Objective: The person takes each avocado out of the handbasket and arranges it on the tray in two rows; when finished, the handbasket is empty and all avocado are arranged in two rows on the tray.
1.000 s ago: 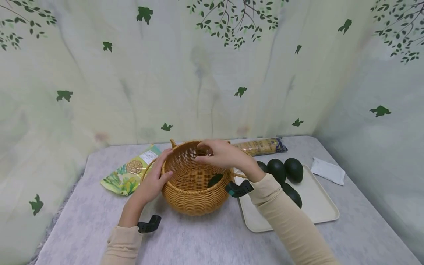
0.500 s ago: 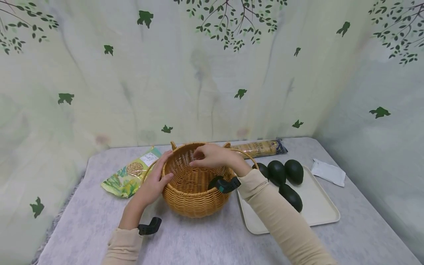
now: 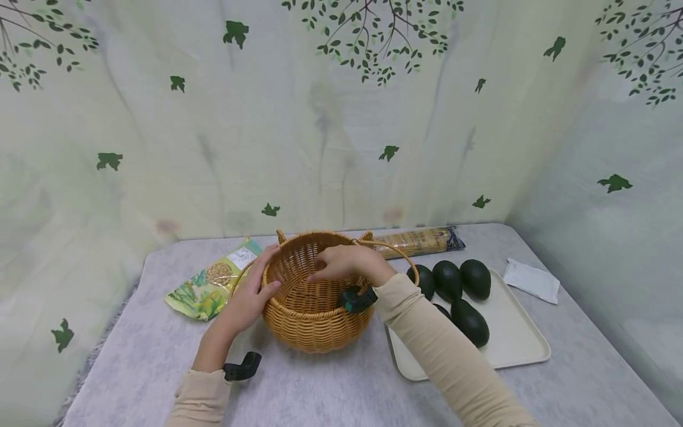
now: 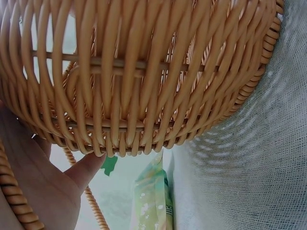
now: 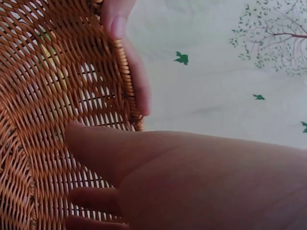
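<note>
A round wicker basket [image 3: 315, 332] stands in the middle of the table in the head view. My left hand [image 3: 251, 302] grips its left rim, the thumb over the edge and the fingers along the outside. In the left wrist view the left hand [image 4: 53, 182] lies against the woven wall. My right hand [image 3: 344, 264] reaches over the right side into the basket, holding nothing that shows. Up close, the right hand [image 5: 168, 177] has thumb and fingers extended near the inner wall. The black wrist camera [image 3: 357, 299] covers part of the basket's inside.
On the right, a cream tray [image 3: 514, 338] bears several dark green avocados [image 3: 469, 323]. A spaghetti packet [image 3: 418, 242] lies behind it, a white packet [image 3: 532, 280] at far right. A green-yellow food bag [image 3: 213, 281] lies left. The basket's handle [image 3: 397, 249] hangs over its right side.
My right hand has moved a little lower and deeper into the basket, its fingers bending less visibly above the rim. The dark thing seen inside is now covered. The left hand stays put.
</note>
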`<action>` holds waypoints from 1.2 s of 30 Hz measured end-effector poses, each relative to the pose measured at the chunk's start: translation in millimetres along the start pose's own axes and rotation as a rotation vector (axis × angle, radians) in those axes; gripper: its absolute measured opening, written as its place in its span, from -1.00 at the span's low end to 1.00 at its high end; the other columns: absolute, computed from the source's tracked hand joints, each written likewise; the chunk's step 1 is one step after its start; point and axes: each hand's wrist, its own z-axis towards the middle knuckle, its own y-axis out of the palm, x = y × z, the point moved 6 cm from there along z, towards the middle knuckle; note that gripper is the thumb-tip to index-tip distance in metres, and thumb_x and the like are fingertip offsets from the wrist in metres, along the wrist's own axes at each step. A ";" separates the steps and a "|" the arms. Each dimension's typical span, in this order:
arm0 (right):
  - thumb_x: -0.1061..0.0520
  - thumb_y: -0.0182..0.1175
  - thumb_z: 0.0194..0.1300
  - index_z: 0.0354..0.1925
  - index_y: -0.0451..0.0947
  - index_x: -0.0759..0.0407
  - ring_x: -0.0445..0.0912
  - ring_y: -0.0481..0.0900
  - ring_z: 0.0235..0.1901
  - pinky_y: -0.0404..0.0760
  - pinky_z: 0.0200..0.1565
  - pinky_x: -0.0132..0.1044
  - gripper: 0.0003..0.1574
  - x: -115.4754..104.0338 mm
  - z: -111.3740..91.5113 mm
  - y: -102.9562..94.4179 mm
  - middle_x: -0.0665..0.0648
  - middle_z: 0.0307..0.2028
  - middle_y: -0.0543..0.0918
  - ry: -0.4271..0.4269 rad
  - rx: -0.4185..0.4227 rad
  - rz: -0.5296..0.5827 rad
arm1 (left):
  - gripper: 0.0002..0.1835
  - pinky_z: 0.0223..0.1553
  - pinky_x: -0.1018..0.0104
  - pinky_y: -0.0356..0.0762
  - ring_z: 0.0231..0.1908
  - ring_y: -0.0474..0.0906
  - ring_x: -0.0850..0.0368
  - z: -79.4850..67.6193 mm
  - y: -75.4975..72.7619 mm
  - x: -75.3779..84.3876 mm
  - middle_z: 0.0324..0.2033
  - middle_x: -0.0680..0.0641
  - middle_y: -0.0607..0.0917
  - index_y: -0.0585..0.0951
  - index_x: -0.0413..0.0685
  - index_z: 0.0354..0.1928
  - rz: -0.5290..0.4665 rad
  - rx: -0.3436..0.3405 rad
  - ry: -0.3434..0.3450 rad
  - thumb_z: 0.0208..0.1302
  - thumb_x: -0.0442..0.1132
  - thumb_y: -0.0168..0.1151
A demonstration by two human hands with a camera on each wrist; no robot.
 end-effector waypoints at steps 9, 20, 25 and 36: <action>-0.34 0.05 0.52 0.50 0.36 0.11 0.03 0.49 0.34 0.60 0.21 -0.05 -0.17 -1.3 4.7 8.8 0.13 0.45 0.43 -0.029 -0.104 0.015 | -0.28 0.41 -0.42 0.16 0.57 -0.03 -0.35 -0.9 -0.6 3.1 0.63 -0.18 0.01 0.04 0.06 0.64 0.001 0.006 0.009 0.60 0.03 0.01; -0.21 0.06 0.57 0.48 0.36 0.16 0.04 0.50 0.35 0.53 0.31 -0.08 -0.26 -1.6 14.4 12.3 0.16 0.40 0.50 -0.185 -0.041 0.116 | -0.29 0.44 -0.43 0.09 0.59 -0.07 -0.32 -3.0 -1.1 1.4 0.63 -0.16 0.01 0.05 0.08 0.64 0.006 0.003 -0.004 0.60 0.02 0.00; -0.20 0.14 0.52 0.46 0.39 0.12 0.00 0.45 0.38 0.47 0.36 -0.11 -0.28 -1.9 14.0 15.6 0.14 0.40 0.49 -0.203 -0.072 0.074 | -0.28 0.45 -0.42 0.09 0.59 -0.07 -0.32 -3.2 -1.6 2.1 0.63 -0.18 0.01 0.05 0.05 0.64 0.004 0.006 0.004 0.59 0.01 0.01; 0.10 0.31 0.44 0.42 0.44 0.17 0.00 0.51 0.33 0.53 0.30 -0.21 -0.35 -5.6 9.1 23.1 0.18 0.33 0.57 -0.275 -0.134 0.094 | -0.27 0.43 -0.43 0.10 0.58 -0.05 -0.33 -3.3 -1.0 3.8 0.63 -0.17 0.02 0.06 0.02 0.64 0.001 0.007 0.007 0.58 0.02 0.02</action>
